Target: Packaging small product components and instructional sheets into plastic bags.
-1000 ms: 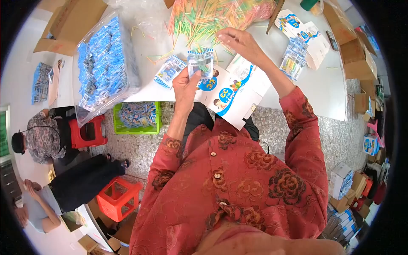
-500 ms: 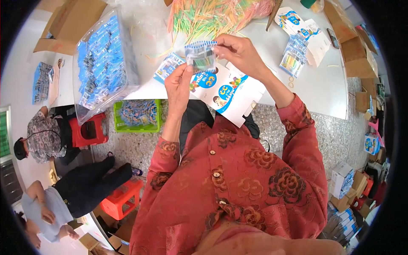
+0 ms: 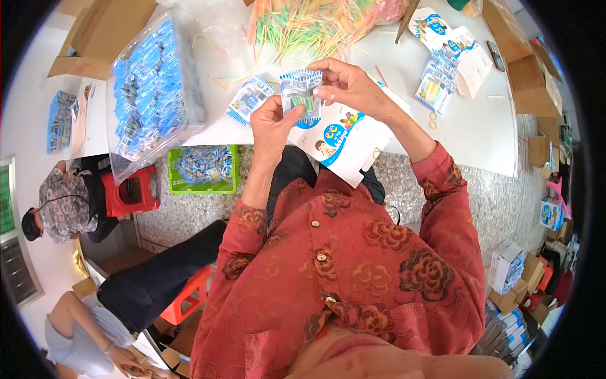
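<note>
Both of my hands hold a small clear packet with blue-striped ends and thin green sticks inside. My left hand pinches its lower left side, thumb on the front. At the upper right edge, my right hand grips it between thumb and fingers. Just left of it, more blue-and-white packets lie on the white table. Below my hands, a flat white printed carton with blue ovals reaches over the table's near edge, partly hidden by my right hand and the packet.
A clear plastic bin full of blue packets stands at left, above a green crate. Loose colored sticks are heaped at the back. Right are stacked packets, rubber bands and a phone. Two people are at lower left.
The packet has turned more upright and moved slightly right and down. My left hand has shifted right, and my right hand's grip has moved down its edge. The person at lower left has bent over.
</note>
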Available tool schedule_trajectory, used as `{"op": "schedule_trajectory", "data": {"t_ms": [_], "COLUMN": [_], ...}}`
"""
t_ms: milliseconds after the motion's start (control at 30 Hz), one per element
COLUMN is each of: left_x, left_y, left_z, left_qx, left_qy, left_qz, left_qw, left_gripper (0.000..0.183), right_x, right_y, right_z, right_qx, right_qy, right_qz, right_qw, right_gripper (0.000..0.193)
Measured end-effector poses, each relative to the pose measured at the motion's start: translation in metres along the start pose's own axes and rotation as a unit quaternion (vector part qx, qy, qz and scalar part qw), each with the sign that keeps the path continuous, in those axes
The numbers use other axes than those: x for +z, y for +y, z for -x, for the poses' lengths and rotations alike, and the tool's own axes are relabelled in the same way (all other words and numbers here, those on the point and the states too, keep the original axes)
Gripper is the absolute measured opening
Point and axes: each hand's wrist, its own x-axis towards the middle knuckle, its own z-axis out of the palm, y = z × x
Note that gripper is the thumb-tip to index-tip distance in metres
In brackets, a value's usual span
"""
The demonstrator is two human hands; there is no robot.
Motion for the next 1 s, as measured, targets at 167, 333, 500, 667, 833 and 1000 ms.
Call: {"op": "schedule_trajectory", "data": {"t_ms": [167, 333, 500, 667, 833, 1000], "left_x": [0.019, 0.027, 0.034, 0.014, -0.054, -0.098], "left_y": [0.003, 0.003, -0.003, -0.009, -0.017, -0.017], "left_z": [0.003, 0.003, 0.009, 0.000, -0.018, -0.036], "left_qx": [0.014, 0.017, 0.004, 0.002, 0.108, 0.218], "left_qy": [-0.009, -0.015, -0.067, -0.008, 0.099, 0.138], "left_qz": [-0.009, -0.106, -0.130, -0.156, -0.235, -0.517], "left_qw": [1.000, 0.994, 0.989, 0.988, 0.961, 0.816], "left_gripper": [0.018, 0.017, 0.023, 0.021, 0.013, 0.028], "right_x": [-0.001, -0.005, -0.012, -0.082, -0.152, -0.174], "right_y": [0.010, 0.012, 0.010, 0.013, 0.037, 0.042], "right_z": [0.005, 0.018, 0.046, 0.094, 0.137, 0.148], "right_qx": [0.026, -0.021, 0.055, 0.038, 0.075, 0.153], "right_qy": [0.026, 0.038, 0.065, 0.226, 0.339, 0.376], "right_qz": [0.038, 0.109, 0.095, 0.270, 0.421, 0.469], "right_qw": [0.999, 0.993, 0.992, 0.935, 0.838, 0.785], "right_gripper": [0.024, 0.026, 0.023, 0.028, 0.042, 0.042]}}
